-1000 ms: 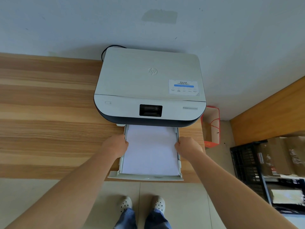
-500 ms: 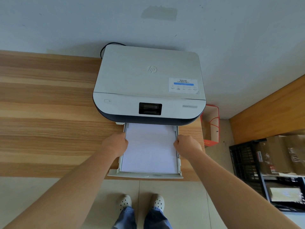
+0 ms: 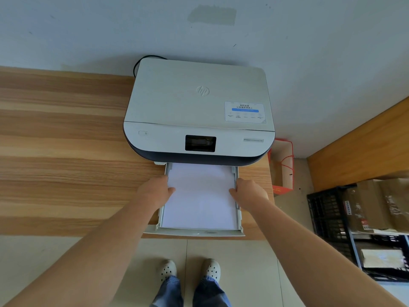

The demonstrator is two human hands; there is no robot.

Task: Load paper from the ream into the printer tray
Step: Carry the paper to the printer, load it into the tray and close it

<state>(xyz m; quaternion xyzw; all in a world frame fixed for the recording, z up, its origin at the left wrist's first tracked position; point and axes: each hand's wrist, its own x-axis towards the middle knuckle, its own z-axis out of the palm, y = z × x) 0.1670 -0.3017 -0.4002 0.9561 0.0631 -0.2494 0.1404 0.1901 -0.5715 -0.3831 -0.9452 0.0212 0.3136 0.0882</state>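
A white printer (image 3: 199,107) with a dark base stands on the wooden desk against the wall. Its paper tray (image 3: 199,232) is pulled out over the desk's front edge. A stack of white paper (image 3: 200,202) lies flat in the tray. My left hand (image 3: 155,192) rests on the tray's left side, thumb on the paper's left edge. My right hand (image 3: 249,192) rests on the tray's right side, thumb on the paper's right edge. No ream is in view.
The wooden desk (image 3: 66,151) stretches to the left. A red and white paper bag (image 3: 283,167) stands on the floor right of the desk. Black crates and cardboard boxes (image 3: 365,207) fill the right side. My feet in white clogs (image 3: 190,271) are below the tray.
Both hands have stayed at the tray's sides with the thumbs shifted slightly inward over the paper's edges. The view has tilted a little.
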